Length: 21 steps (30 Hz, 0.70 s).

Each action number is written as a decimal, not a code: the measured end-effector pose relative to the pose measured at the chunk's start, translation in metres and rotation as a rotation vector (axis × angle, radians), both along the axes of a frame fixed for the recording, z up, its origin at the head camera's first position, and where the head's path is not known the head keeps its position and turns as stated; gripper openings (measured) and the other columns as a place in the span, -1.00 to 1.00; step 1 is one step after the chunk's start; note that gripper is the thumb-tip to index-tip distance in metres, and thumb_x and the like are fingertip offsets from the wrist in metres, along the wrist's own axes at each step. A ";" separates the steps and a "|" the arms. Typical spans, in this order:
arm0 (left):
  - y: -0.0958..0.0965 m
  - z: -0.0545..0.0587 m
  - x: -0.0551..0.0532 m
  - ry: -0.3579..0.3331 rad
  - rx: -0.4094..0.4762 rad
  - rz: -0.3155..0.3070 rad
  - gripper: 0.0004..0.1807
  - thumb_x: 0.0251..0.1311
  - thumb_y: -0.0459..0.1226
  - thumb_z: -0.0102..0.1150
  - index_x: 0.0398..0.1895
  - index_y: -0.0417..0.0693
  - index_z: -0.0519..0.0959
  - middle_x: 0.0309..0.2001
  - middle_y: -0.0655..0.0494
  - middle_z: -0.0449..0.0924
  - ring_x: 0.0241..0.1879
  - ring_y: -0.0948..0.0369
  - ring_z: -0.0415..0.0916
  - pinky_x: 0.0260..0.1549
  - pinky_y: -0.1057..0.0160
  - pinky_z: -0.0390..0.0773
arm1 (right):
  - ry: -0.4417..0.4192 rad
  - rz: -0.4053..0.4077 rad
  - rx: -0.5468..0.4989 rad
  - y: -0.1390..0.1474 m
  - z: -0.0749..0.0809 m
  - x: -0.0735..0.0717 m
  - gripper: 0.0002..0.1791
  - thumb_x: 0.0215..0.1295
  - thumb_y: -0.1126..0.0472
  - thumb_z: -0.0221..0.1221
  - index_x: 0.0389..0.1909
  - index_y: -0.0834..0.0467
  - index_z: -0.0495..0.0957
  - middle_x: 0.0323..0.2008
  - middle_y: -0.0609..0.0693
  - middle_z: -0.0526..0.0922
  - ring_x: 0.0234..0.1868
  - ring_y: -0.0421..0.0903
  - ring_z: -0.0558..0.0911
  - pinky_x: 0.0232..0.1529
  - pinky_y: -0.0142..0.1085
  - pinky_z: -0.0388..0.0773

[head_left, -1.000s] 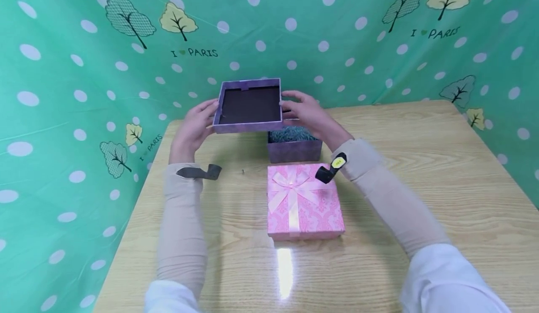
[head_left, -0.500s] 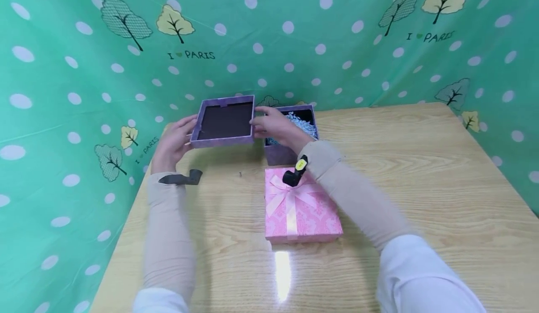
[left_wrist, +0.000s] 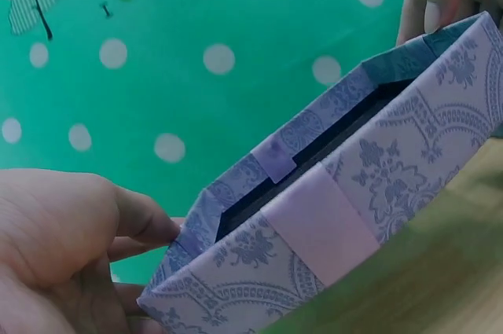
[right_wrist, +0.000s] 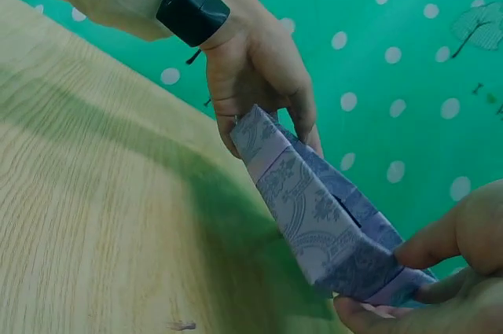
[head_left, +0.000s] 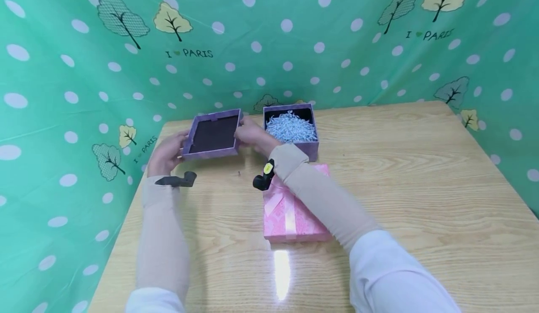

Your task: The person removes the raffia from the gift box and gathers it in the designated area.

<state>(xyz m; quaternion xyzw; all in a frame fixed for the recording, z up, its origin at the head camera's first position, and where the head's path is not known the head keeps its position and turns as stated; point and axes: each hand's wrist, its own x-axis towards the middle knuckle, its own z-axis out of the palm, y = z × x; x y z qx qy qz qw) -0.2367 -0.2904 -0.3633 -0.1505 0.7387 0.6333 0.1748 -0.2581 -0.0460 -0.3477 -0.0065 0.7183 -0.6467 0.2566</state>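
Observation:
Between both hands is a purple patterned box lid (head_left: pixel 212 153), dark inside, its hollow side facing up. It is tilted over the back left of the table. My left hand (head_left: pixel 166 153) grips its left side, with the thumb on the rim (left_wrist: pixel 174 232) in the left wrist view. At the right side, my right hand (head_left: pixel 251 133) pinches the lid wall, thumb inside and fingers below, as the right wrist view shows. A pale ribbon band (left_wrist: pixel 322 224) crosses the lid's outer wall. Just right of my right hand stands the purple box (head_left: pixel 306 150), holding light-blue shredded paper (head_left: pixel 290 128).
A pink gift box (head_left: pixel 280 224) with a ribbon bow sits in front of the purple box, partly hidden under my right forearm. Behind the wooden table (head_left: pixel 421 172) hangs a green dotted curtain (head_left: pixel 236 46). A tiny dark speck (head_left: pixel 239 173) lies on the tabletop.
Both hands have carried the lid left and down, closer to the table. The purple box and its shredded paper now show more fully, while my right forearm covers more of the pink box.

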 end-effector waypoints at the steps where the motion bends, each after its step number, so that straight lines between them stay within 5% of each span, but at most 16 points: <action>1: -0.001 -0.003 -0.001 -0.007 -0.023 -0.013 -0.46 0.50 -0.17 -0.37 0.51 0.02 0.00 0.03 0.16 0.40 -0.20 0.35 0.50 -0.19 0.37 0.49 | 0.004 0.000 0.028 -0.002 -0.002 0.000 -0.39 0.26 0.52 -0.11 0.37 0.36 0.13 0.15 0.26 0.45 0.05 0.10 0.56 0.09 -0.18 0.58; 7: -0.007 -0.028 -0.008 -0.024 -0.093 0.005 -0.47 0.51 -0.15 -0.38 0.50 0.04 0.02 0.17 0.07 0.32 -0.10 0.31 0.43 -0.13 0.36 0.47 | 0.005 -0.028 0.078 -0.014 -0.017 -0.001 -0.52 0.31 0.47 -0.16 0.26 0.48 0.18 0.13 0.32 0.43 0.01 0.17 0.58 0.05 -0.10 0.60; 12: -0.010 -0.040 -0.009 -0.029 -0.161 -0.003 -0.48 0.51 -0.17 -0.37 0.49 0.04 0.06 0.18 0.04 0.29 -0.08 0.28 0.35 -0.15 0.40 0.46 | 0.058 0.047 0.329 -0.021 -0.027 -0.004 -0.53 0.38 0.36 -0.13 0.27 0.44 0.25 0.09 0.23 0.47 -0.17 0.01 0.51 -0.09 -0.25 0.59; 16: -0.007 -0.040 -0.005 -0.055 -0.140 0.010 -0.47 0.49 -0.20 -0.32 0.49 0.04 0.05 0.06 0.09 0.35 -0.15 0.31 0.34 -0.20 0.45 0.47 | 0.045 0.084 0.400 -0.022 -0.032 -0.006 -0.54 0.41 0.32 -0.14 0.28 0.40 0.27 0.14 0.19 0.46 -0.11 0.00 0.50 -0.13 -0.30 0.54; 21: -0.001 -0.030 0.001 -0.062 -0.127 0.029 -0.45 0.46 -0.29 -0.27 0.49 0.00 0.04 0.06 0.04 0.39 -0.42 0.39 0.33 -0.37 0.50 0.41 | 0.022 0.090 0.401 -0.024 -0.036 -0.007 -0.50 0.42 0.30 -0.18 0.34 0.37 0.22 0.25 0.17 0.39 0.08 0.04 0.47 0.11 -0.25 0.51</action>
